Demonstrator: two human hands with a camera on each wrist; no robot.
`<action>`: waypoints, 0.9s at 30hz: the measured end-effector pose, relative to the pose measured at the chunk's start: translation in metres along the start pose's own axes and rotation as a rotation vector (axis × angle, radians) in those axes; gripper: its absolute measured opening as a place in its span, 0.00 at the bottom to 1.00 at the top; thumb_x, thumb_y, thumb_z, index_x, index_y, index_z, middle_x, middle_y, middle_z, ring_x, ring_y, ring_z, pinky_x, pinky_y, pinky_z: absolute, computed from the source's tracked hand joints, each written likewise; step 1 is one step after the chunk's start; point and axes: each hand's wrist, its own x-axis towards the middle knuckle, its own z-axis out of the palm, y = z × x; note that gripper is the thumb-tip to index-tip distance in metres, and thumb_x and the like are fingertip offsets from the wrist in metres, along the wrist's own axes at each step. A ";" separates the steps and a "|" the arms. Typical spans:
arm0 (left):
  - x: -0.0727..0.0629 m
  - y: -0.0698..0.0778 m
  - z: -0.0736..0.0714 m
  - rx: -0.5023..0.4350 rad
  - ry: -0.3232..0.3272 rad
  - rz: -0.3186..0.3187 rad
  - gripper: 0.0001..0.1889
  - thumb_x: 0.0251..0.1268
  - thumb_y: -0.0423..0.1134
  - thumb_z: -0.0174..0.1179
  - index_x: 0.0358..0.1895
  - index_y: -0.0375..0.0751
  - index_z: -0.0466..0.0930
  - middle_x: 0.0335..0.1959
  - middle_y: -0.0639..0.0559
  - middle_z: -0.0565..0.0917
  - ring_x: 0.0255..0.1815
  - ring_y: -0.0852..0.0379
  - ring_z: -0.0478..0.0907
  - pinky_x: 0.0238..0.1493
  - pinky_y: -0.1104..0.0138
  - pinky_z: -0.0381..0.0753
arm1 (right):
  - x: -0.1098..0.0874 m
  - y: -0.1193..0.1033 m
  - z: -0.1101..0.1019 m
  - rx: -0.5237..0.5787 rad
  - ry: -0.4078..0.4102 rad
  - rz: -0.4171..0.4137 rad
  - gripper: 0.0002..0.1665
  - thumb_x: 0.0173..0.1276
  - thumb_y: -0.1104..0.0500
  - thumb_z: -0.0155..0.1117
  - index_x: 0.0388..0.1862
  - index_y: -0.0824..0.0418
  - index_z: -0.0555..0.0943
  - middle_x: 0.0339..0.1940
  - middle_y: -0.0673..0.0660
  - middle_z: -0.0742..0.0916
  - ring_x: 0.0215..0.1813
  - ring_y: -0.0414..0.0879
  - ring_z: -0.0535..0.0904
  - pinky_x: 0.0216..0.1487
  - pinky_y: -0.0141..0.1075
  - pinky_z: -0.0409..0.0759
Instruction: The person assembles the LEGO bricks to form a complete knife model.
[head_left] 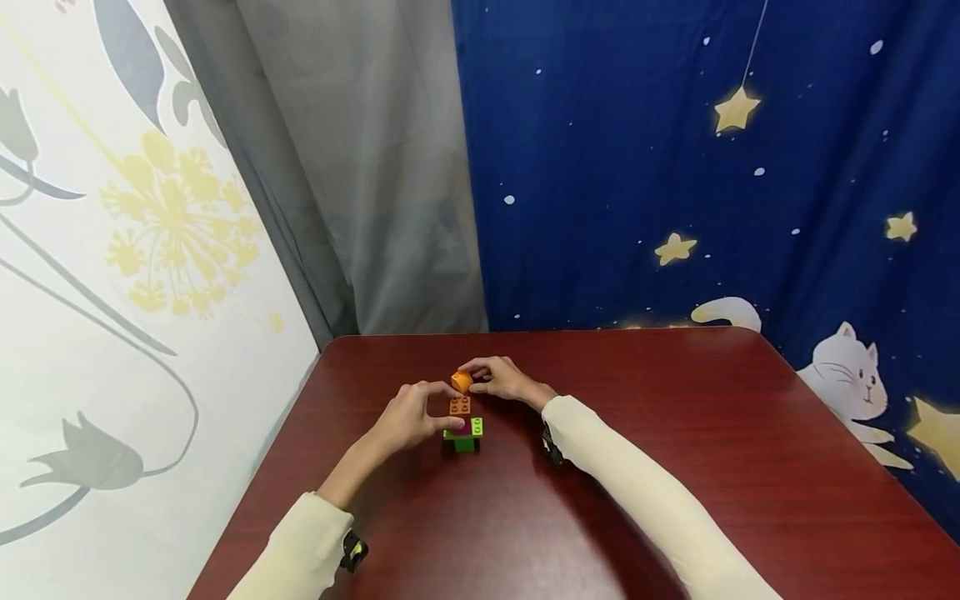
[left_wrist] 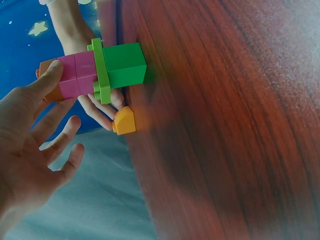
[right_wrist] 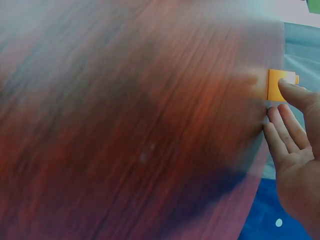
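Observation:
A stack of toy building bricks stands on the table. From the top it has an orange brick (head_left: 460, 406), pink bricks (left_wrist: 77, 74), a lime green plate (left_wrist: 101, 72) and a green brick (left_wrist: 126, 65) at the bottom. My left hand (head_left: 408, 417) pinches the stack near its top, thumb across the orange and pink bricks, other fingers spread. Just beyond the stack, my right hand (head_left: 504, 379) holds a yellow-orange brick (right_wrist: 275, 85) with a slanted side. The right thumb (right_wrist: 295, 94) presses on its face; the fingertips behind that brick are hidden.
The dark red wooden table (head_left: 675, 467) reaches back to a grey curtain (head_left: 397, 208) and a blue star-patterned curtain (head_left: 600, 167). A white wall panel (head_left: 150, 375) with flower drawings borders the left side. Each wrist carries a small black device (head_left: 352, 550).

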 end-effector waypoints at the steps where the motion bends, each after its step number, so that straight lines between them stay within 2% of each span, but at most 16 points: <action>1: 0.000 0.000 0.000 0.003 0.005 0.002 0.18 0.56 0.49 0.79 0.50 0.55 0.89 0.51 0.53 0.89 0.56 0.47 0.83 0.57 0.50 0.83 | -0.001 -0.001 -0.001 -0.003 0.002 0.000 0.24 0.71 0.66 0.71 0.65 0.62 0.82 0.61 0.62 0.86 0.60 0.55 0.85 0.62 0.44 0.81; 9: -0.001 0.002 -0.002 0.009 0.008 0.006 0.18 0.56 0.50 0.80 0.49 0.56 0.89 0.50 0.53 0.89 0.55 0.48 0.84 0.56 0.50 0.83 | -0.020 -0.002 -0.012 0.022 -0.016 -0.002 0.23 0.68 0.66 0.74 0.62 0.62 0.83 0.57 0.62 0.88 0.56 0.53 0.87 0.59 0.43 0.83; 15: -0.002 0.002 -0.002 0.002 0.011 -0.001 0.18 0.55 0.49 0.80 0.49 0.56 0.89 0.50 0.54 0.89 0.55 0.50 0.84 0.57 0.50 0.82 | -0.041 -0.001 -0.016 0.016 0.005 0.004 0.22 0.67 0.66 0.75 0.59 0.61 0.84 0.56 0.60 0.89 0.54 0.51 0.88 0.57 0.41 0.84; 27: -0.004 0.004 0.002 0.004 0.019 -0.003 0.18 0.55 0.49 0.80 0.49 0.55 0.89 0.47 0.57 0.89 0.51 0.53 0.84 0.55 0.51 0.83 | -0.083 -0.003 -0.020 -0.005 0.029 0.027 0.23 0.59 0.58 0.83 0.52 0.55 0.85 0.48 0.53 0.90 0.49 0.44 0.87 0.54 0.37 0.85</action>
